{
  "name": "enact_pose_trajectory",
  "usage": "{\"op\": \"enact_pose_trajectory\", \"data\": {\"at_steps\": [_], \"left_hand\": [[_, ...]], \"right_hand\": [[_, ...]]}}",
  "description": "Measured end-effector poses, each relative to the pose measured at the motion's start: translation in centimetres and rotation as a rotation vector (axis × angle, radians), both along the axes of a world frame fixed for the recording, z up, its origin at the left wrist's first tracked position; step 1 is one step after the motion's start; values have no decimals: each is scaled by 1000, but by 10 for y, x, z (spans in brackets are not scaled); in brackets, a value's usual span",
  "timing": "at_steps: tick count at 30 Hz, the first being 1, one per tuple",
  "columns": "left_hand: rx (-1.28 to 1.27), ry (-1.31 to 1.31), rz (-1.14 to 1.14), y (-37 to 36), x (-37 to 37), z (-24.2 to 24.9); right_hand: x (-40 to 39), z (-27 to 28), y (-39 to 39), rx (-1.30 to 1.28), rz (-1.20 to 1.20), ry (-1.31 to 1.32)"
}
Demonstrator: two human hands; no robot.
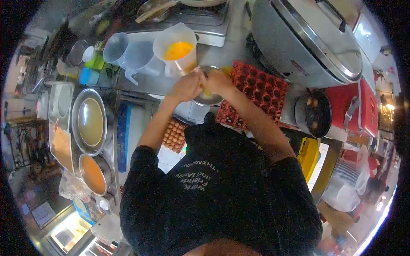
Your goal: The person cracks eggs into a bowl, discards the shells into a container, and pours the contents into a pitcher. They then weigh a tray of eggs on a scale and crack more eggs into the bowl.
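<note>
My left hand (188,87) and my right hand (217,82) meet over a round metal bowl (206,101). The fingers of both are closed together around what looks like an egg, mostly hidden by them. Below the fingers a pale yellowish streak shows in the bowl. Left of the bowl stands a translucent plastic pitcher (161,37) with bright orange-yellow egg yolk (178,50) in it. Close to my right forearm lies a red egg tray (264,91) with dark hollows.
Two more clear pitchers (143,55) stand left. A stove (213,25) and a large grey cooker (290,42) are behind. A tray of brown eggs (174,135) sits lower down. A dark pan (315,113) and red cooler box (363,109) are right; a bowl of pale liquid (90,121) is left.
</note>
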State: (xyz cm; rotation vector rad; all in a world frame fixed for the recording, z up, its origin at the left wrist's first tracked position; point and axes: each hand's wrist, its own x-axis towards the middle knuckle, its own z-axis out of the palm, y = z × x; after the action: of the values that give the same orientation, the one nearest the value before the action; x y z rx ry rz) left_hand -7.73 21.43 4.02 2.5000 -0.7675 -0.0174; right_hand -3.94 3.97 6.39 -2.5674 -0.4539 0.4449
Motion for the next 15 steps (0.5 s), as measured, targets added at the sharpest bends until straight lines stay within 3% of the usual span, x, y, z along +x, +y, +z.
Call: {"op": "enact_pose_trajectory", "data": {"at_steps": [1, 3, 4, 5, 7, 9, 13, 14, 15], "left_hand": [[150, 106, 7, -2, 1, 18], [-16, 0, 35, -6, -2, 31], [-107, -52, 41, -10, -4, 36], [-358, -106, 43, -21, -7, 39], [-804, 88, 300, -53, -23, 66], [-889, 197, 259, -62, -31, 71], [-1011, 335, 255, -93, -47, 65], [-1014, 335, 266, -104, -48, 59], [-980, 370, 228, -113, -49, 50]], "right_hand": [[-5, 19, 1, 10, 19, -40], [-14, 56, -4, 22, 49, -127], [-15, 50, -5, 211, 46, -178], [-15, 38, -9, 392, 40, -232], [-18, 34, -33, 623, -22, -297], [-44, 40, -70, 730, -132, -320], [-139, 79, -203, 336, -378, -915], [-165, 40, -241, 400, -587, -983], [-192, 58, -276, 187, -565, -1074]]}}
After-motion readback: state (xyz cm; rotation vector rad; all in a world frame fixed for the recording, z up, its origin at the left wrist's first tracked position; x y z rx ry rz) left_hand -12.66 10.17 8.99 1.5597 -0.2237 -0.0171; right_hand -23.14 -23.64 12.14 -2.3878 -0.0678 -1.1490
